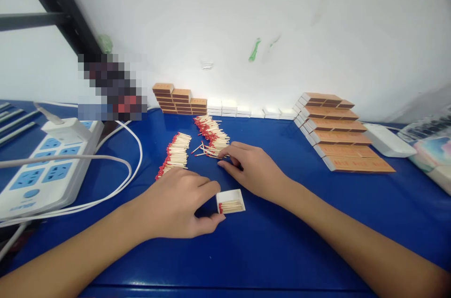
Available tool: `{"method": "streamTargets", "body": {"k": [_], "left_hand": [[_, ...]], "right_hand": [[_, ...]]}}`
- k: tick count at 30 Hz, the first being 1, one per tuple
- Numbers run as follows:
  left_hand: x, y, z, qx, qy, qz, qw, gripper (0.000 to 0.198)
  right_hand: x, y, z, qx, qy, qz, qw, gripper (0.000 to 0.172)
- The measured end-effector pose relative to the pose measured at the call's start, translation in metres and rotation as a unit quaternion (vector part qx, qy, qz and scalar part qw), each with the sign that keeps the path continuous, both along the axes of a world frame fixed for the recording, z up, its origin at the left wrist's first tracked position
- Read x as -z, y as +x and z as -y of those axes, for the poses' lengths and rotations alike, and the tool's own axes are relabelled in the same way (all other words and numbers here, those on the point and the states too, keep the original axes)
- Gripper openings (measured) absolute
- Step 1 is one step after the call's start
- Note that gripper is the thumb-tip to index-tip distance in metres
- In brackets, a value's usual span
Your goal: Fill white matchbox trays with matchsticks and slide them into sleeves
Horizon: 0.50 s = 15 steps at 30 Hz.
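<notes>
My left hand [183, 204] is closed on the left end of a small white matchbox tray [230, 194], pinched between thumb and fingers. Inside the tray, several red-tipped matches lie side by side along the near wall. At the near edge of the back match pile [213, 133] is my right hand [255, 169], its thumb and forefinger slightly apart, the fingertips touching match ends. A few loose matches [201, 149] lie crosswise to the left of these fingertips. Another match pile [178, 150] lies just beyond my left hand, which hides its near end.
Orange-brown matchboxes [179, 96] stand stacked by the wall, with white trays [229, 109] alongside. Stepped matchbox stacks [338, 138] fill the back right, near a white device [389, 141]. A power strip [45, 171] and white cables [139, 148] lie on the left of the blue table [282, 246].
</notes>
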State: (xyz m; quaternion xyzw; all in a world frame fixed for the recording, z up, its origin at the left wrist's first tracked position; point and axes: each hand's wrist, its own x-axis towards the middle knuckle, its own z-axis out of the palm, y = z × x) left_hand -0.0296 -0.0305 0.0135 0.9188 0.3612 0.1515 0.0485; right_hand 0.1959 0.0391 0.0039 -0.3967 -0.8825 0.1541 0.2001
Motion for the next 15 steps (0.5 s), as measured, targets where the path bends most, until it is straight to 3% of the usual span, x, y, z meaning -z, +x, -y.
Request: {"method": "streamTargets", "body": {"k": [15], "left_hand": [[0.0, -0.0004, -0.0015, -0.004, -0.01, -0.006, 1.0, 0.023]], "right_hand": [[0.0063, -0.0113, -0.0033, 0.022, 0.005, -0.018, 1.0, 0.007]]}}
